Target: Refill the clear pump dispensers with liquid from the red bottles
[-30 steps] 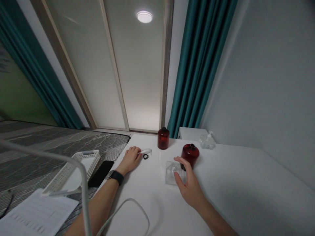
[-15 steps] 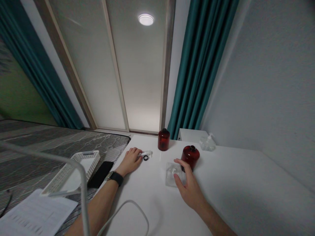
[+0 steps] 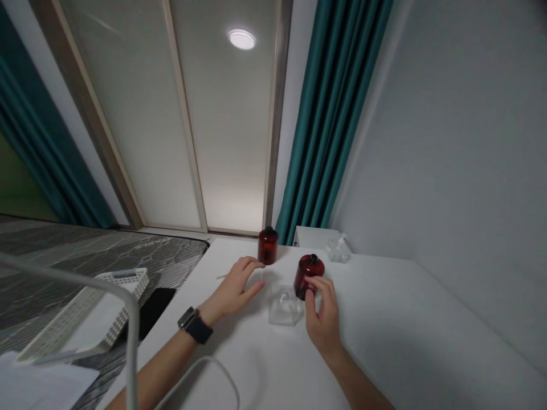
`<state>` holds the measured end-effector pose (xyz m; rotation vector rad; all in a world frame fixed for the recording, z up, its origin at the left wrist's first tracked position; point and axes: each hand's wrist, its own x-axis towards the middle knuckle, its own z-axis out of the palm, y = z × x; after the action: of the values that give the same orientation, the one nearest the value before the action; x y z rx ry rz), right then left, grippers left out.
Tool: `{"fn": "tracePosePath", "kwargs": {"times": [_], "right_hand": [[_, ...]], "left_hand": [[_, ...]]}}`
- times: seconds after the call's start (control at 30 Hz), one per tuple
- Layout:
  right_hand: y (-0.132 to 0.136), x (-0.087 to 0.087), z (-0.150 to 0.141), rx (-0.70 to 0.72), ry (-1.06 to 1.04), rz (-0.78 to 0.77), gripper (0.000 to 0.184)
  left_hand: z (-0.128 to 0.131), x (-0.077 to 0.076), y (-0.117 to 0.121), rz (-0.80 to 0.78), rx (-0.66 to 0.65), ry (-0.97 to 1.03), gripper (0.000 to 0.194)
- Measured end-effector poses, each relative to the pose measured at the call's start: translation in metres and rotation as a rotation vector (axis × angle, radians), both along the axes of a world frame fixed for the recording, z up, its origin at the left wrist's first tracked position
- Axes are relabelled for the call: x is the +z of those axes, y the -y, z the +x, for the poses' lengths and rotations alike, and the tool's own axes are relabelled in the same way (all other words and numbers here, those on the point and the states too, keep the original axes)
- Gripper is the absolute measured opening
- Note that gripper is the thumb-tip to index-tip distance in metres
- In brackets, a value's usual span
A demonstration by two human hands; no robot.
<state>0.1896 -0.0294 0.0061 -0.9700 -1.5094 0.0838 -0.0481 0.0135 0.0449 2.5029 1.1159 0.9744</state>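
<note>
My left hand (image 3: 238,286) is open above the white table, fingers spread, holding nothing; a watch with a black strap is on its wrist. It hides most of the table just behind it. My right hand (image 3: 323,313) has curved fingers with the thumb apart, its fingertips at the near right side of a dark red bottle (image 3: 305,269). Whether they touch the bottle I cannot tell. A clear, squarish container (image 3: 282,307) sits on the table between my hands. Beyond my left fingertips stands another red bottle (image 3: 268,250) with a dark top.
A clear pump bottle (image 3: 338,249) stands at the far right edge of the white table (image 3: 376,341), near a white cabinet (image 3: 316,234). On the left lie a white basket (image 3: 81,319), a black flat object (image 3: 156,310) and paper (image 3: 51,381). A pale cable (image 3: 213,361) loops in front.
My left hand has lifted off the small white piece and black ring and moved right, now hiding them. My right hand has shifted from over the clear container to the near red bottle. The view turned right.
</note>
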Motion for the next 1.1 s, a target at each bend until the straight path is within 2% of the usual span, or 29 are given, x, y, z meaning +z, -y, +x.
{"fn": "tracePosePath", "kwargs": {"times": [0.07,0.17,0.3,0.4,0.57,0.77,0.97,1.1], "right_hand": [[-0.005,0.001,0.008,-0.098,-0.053,0.017,0.021],[-0.016,-0.001,0.022,-0.190,-0.103,0.000,0.020],[-0.028,-0.010,0.034,-0.167,-0.119,-0.085,0.024],[-0.033,-0.017,0.034,-0.112,-0.110,-0.114,0.027],[-0.040,-0.022,0.026,-0.081,-0.064,-0.137,0.038],[-0.047,-0.020,0.013,-0.124,-0.147,-0.286,0.066],[-0.049,-0.017,0.012,-0.132,-0.188,-0.309,0.064],[-0.038,-0.016,0.019,-0.072,-0.118,-0.280,0.062]], "left_hand": [[0.013,0.004,0.000,-0.052,-0.082,0.009,0.034],[0.024,-0.005,-0.002,-0.099,-0.154,0.039,0.050],[0.029,-0.031,0.001,-0.114,-0.161,0.099,0.067],[0.031,-0.041,0.006,-0.122,-0.159,0.069,0.062],[0.034,-0.040,0.011,-0.134,-0.161,0.027,0.050],[0.034,-0.042,0.007,-0.143,-0.137,0.010,0.049],[0.032,-0.044,0.005,-0.162,-0.148,-0.018,0.063],[0.031,-0.041,0.007,-0.171,-0.122,-0.038,0.060]]}}
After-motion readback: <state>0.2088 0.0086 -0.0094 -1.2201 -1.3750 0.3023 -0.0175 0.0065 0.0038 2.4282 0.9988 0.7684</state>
